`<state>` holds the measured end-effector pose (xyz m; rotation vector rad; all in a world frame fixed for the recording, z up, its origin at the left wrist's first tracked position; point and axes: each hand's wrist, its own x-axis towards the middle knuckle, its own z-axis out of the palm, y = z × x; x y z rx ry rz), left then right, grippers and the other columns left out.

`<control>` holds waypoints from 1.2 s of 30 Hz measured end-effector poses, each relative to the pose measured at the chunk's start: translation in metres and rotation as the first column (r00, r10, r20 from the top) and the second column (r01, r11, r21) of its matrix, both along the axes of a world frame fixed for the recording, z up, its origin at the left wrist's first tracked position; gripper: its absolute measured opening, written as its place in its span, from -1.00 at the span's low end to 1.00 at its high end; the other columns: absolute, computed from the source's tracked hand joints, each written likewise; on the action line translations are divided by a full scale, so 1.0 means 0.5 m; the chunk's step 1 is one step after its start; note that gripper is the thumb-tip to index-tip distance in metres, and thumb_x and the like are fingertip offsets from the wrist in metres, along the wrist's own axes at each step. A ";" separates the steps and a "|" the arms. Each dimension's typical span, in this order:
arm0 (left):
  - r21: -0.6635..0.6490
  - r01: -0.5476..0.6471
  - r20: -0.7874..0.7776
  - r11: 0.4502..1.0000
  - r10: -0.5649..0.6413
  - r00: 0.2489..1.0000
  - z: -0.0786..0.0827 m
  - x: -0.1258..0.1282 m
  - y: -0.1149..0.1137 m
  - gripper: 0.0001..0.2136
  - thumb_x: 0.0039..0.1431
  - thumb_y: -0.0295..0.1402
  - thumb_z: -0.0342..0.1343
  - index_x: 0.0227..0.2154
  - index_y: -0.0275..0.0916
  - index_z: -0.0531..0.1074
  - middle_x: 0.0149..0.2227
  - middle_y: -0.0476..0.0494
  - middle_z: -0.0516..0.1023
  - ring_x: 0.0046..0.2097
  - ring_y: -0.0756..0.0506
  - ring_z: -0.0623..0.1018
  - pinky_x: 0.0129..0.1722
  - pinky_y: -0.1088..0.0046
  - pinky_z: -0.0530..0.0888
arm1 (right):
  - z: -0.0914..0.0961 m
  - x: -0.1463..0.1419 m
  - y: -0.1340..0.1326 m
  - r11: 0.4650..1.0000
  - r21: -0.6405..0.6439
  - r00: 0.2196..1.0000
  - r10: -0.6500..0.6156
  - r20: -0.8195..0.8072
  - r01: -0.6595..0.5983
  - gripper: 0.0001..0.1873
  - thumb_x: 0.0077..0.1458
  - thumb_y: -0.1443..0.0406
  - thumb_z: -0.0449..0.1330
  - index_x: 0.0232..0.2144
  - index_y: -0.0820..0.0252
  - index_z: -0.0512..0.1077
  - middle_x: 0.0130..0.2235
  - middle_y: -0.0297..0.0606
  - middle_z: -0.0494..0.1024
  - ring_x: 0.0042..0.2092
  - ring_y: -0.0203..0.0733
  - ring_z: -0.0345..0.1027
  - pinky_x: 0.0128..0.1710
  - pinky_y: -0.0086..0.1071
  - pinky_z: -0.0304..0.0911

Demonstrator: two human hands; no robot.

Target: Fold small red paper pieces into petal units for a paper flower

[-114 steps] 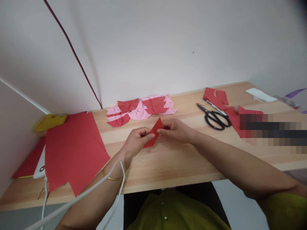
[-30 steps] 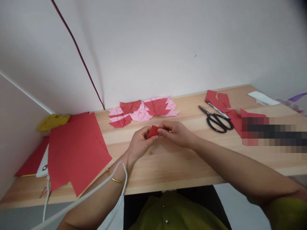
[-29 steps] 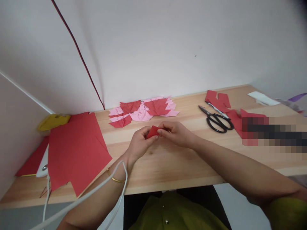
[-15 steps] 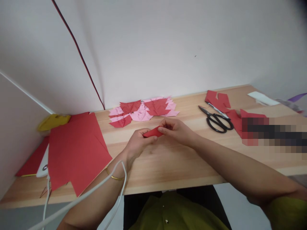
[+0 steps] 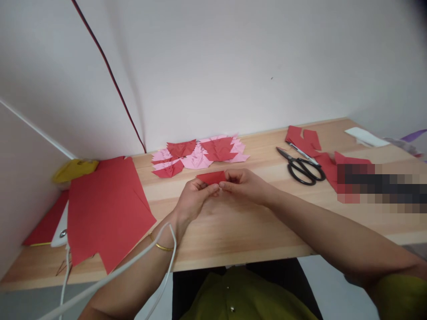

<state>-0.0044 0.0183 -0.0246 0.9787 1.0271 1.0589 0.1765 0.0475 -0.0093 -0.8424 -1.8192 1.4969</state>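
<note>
A small folded piece of red paper (image 5: 212, 177) is held between both hands above the middle of the table. My left hand (image 5: 196, 195) pinches its left end and lower edge, thumb in front. At the right end my right hand (image 5: 243, 184) grips it, with the thumb along the lower edge and the fingers curled behind. The two thumb tips nearly meet below the paper. Just beyond lie folded paper pieces in red (image 5: 218, 149) and pink (image 5: 196, 159), grouped by the wall.
Large red sheets (image 5: 110, 213) lie at the left over a white device (image 5: 60, 229), near a yellow item (image 5: 75, 170). To the right are black scissors (image 5: 302, 166), a pen (image 5: 303, 154) and red paper scraps (image 5: 302, 140). A white cable (image 5: 120, 271) crosses my left forearm.
The red paper has turned from slanted to nearly level, and more of its face shows above the thumbs. My right hand has shifted slightly down, its thumb now at the lower edge.
</note>
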 end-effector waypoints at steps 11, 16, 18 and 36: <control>0.028 0.023 -0.056 0.999 -0.022 0.998 0.010 -0.008 0.000 -0.78 -0.08 -0.27 0.26 -0.44 -0.34 0.48 -0.53 -0.05 0.48 -0.46 0.03 0.43 -0.37 0.49 0.35 | 0.003 -0.001 -0.006 0.996 0.088 0.997 -0.007 0.082 0.000 -0.71 0.11 0.09 0.12 -0.40 0.19 0.45 -0.40 -0.28 0.49 -0.33 -0.23 0.32 -0.37 -0.38 0.21; 0.058 -0.041 -0.120 0.997 0.048 0.992 0.003 -0.013 0.005 -0.78 -0.07 -0.27 0.27 -0.55 -0.33 0.42 -0.55 -0.04 0.48 -0.49 0.06 0.40 -0.41 0.52 0.31 | -0.003 -0.003 0.001 0.998 0.053 0.997 -0.017 0.080 0.013 -0.73 0.11 0.12 0.13 -0.40 0.23 0.43 -0.44 -0.32 0.43 -0.41 -0.31 0.24 -0.42 -0.43 0.14; 0.077 -0.040 -0.211 0.996 0.055 0.976 0.004 -0.015 0.004 -0.77 -0.06 -0.25 0.26 -0.57 -0.33 0.41 -0.56 -0.03 0.47 -0.51 0.07 0.38 -0.44 0.53 0.28 | -0.007 -0.002 0.003 0.994 0.079 0.995 -0.080 0.066 0.074 -0.74 0.09 0.13 0.14 -0.39 0.24 0.42 -0.44 -0.32 0.41 -0.41 -0.32 0.21 -0.42 -0.43 0.12; 0.131 -0.096 -0.239 0.987 0.125 0.963 0.011 -0.027 0.007 -0.79 -0.03 -0.21 0.22 -0.46 -0.28 0.46 -0.57 0.02 0.43 -0.49 0.05 0.38 -0.42 0.53 0.30 | -0.001 0.002 0.001 0.949 0.300 0.963 -0.167 0.210 0.099 -0.80 0.11 0.24 0.08 -0.49 0.23 0.37 -0.50 -0.36 0.33 -0.46 -0.35 0.15 -0.45 -0.45 0.07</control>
